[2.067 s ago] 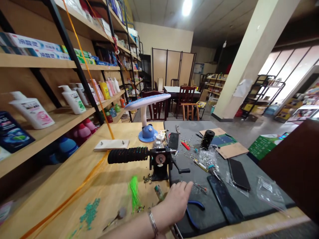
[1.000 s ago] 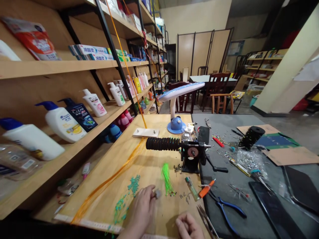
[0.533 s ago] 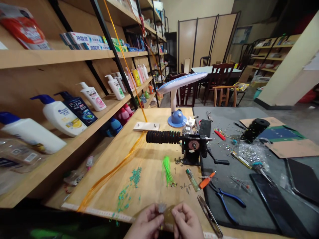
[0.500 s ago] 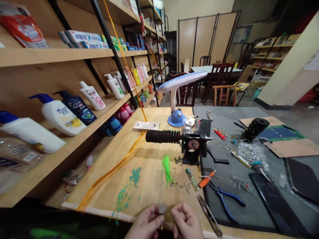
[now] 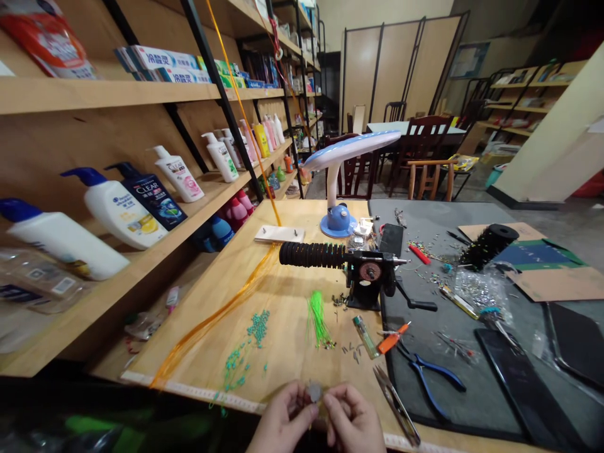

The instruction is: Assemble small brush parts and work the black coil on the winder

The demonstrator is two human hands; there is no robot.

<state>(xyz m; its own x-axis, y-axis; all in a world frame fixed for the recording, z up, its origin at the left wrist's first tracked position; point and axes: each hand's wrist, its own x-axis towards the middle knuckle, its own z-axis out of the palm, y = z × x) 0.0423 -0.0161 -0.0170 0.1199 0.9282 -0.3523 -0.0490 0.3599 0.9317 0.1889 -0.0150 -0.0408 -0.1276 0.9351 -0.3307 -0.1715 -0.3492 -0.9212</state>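
Note:
Near the table's front edge, my left hand [image 5: 285, 420] pinches a small, flat grey piece [image 5: 314, 393] between thumb and fingers. Its exact kind is too small to make out. My right hand [image 5: 353, 418] is closed in a pinch just beside it, fingertips almost at the piece; whatever they hold is hidden. Beyond my hands lie a bundle of bright green line [image 5: 317, 318] with small beads at its near end and several tiny metal bits [image 5: 353, 351]. Teal beads [image 5: 257, 327], some on green thread, are scattered to the left.
A black hand-crank winder [image 5: 365, 280] with a ridged roll stands mid-table, a blue lamp [image 5: 338, 220] behind it. Orange strands [image 5: 212, 321] run down the left. On the right are tweezers [image 5: 396, 406], blue pliers [image 5: 431, 380], a lighter [image 5: 365, 336] and an orange-handled tool [image 5: 394, 338].
My hands have come closer together, and the grey piece now sits nearly against my right fingertips. The whole view has shifted slightly. Things on the table lie as before.

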